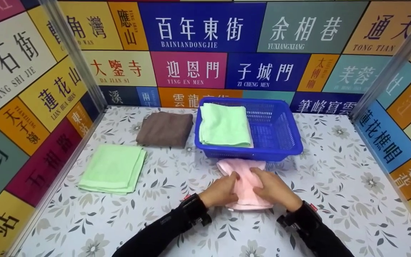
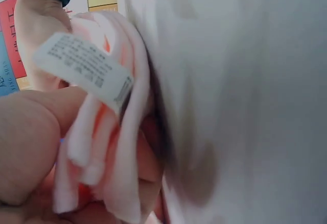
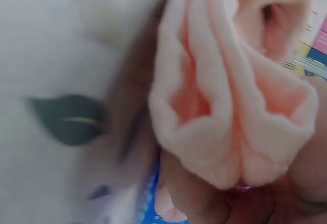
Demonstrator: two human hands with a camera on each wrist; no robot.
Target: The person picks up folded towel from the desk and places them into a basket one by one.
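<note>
Pink towel (image 1: 247, 187), gripped btwn 2 hands (image 1: 219, 191) (image 1: 276, 188)

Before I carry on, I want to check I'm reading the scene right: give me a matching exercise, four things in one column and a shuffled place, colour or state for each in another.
Things
1. Pink towel
2. Brown towel
3. Basket
4. White label

Place, colour or state
A. Blue, with a green towel inside
B. Gripped by the left hand and the right hand
C. Covered in small print, seen in the left wrist view
D. Folded on the table, left of the basket

Right pairs: 1-B, 2-D, 3-A, 4-C
</note>
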